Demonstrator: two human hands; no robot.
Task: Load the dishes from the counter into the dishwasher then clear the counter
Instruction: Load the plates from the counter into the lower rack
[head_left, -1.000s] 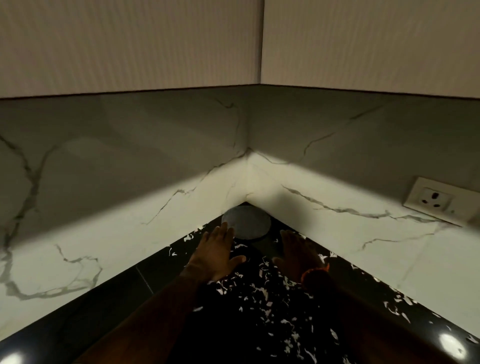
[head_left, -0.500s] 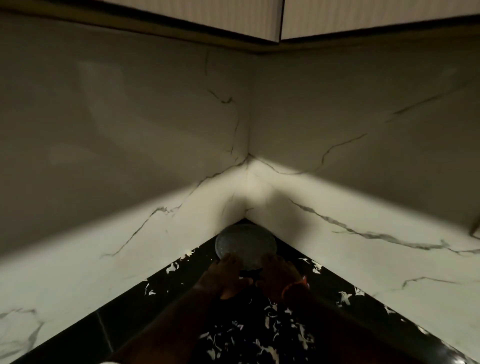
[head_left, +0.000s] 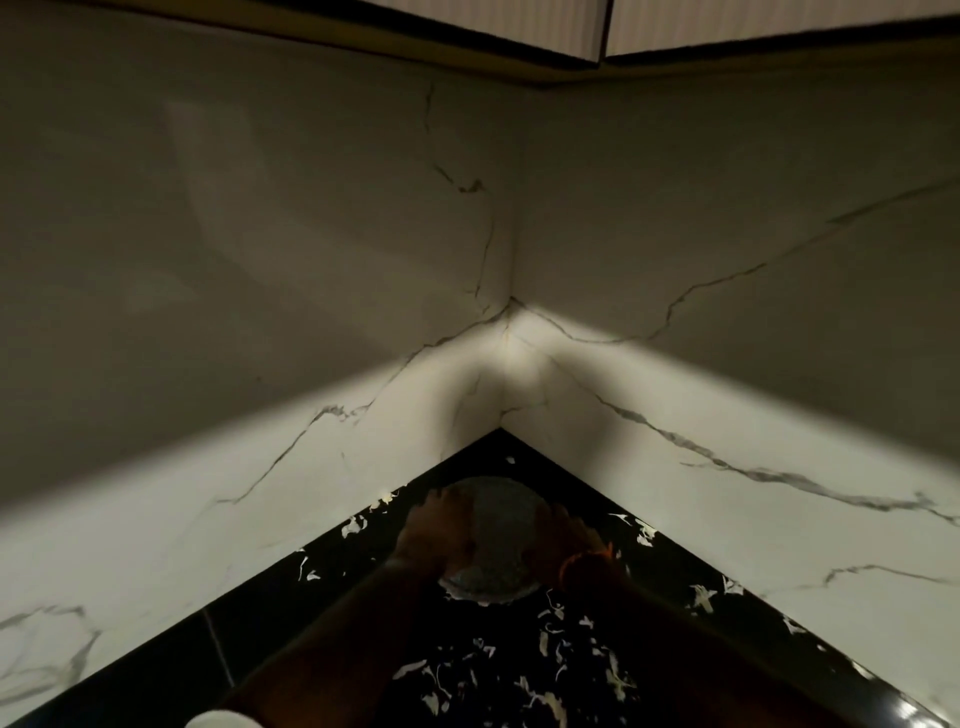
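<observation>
A round grey speckled disc (head_left: 491, 540), like a stone plate, lies on the black marbled counter (head_left: 509, 675) a little out from the inner corner. My left hand (head_left: 431, 535) grips its left rim and my right hand (head_left: 563, 540) grips its right rim, with an orange band at that wrist. The scene is dim, so the fingers are hard to make out.
White veined marble backsplash walls (head_left: 311, 441) meet at the corner behind the disc. Upper cabinets (head_left: 519, 26) hang overhead. A white rounded object (head_left: 221, 719) peeks in at the bottom edge, left of my forearm.
Both hands reached the disc and closed on its sides. It has come out of the corner toward me. The camera tilted up and the wall socket left the view.
</observation>
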